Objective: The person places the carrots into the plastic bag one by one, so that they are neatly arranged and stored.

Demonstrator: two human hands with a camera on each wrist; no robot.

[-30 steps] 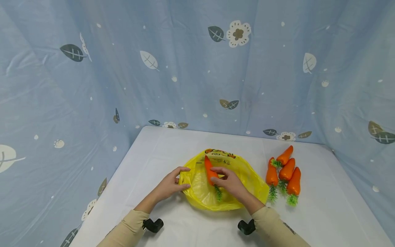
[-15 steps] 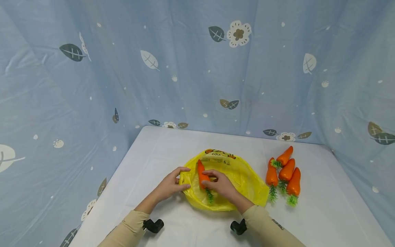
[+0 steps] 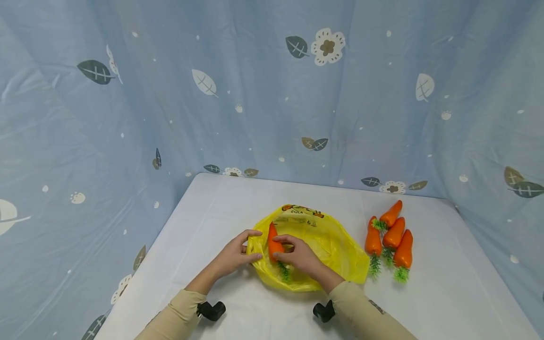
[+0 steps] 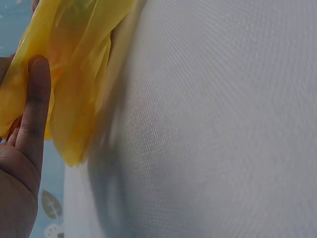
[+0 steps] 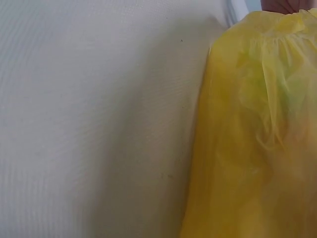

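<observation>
A yellow plastic bag [image 3: 335, 245] lies with its mouth spread wide on the white table. My left hand [image 3: 233, 252] grips the bag's left rim between thumb and fingers; the left wrist view shows the thumb [image 4: 37, 99] pressed along the yellow film. Inside the bag's mouth, my right hand [image 3: 297, 255] pinches an orange carrot [image 3: 274, 243] with green leaves, its tip pointing away from me and its leaves toward me. In the right wrist view the bag's wall [image 5: 247, 148] hides the right hand.
Several more carrots [image 3: 394, 233] with green tops lie in a group to the right of the bag on the white table [image 3: 442, 283]. A blue patterned curtain [image 3: 255, 94] stands behind the table and along its sides.
My right hand has moved left with the carrot, from the middle of the bag to near its left side. The left hand has kept its grip on the rim.
</observation>
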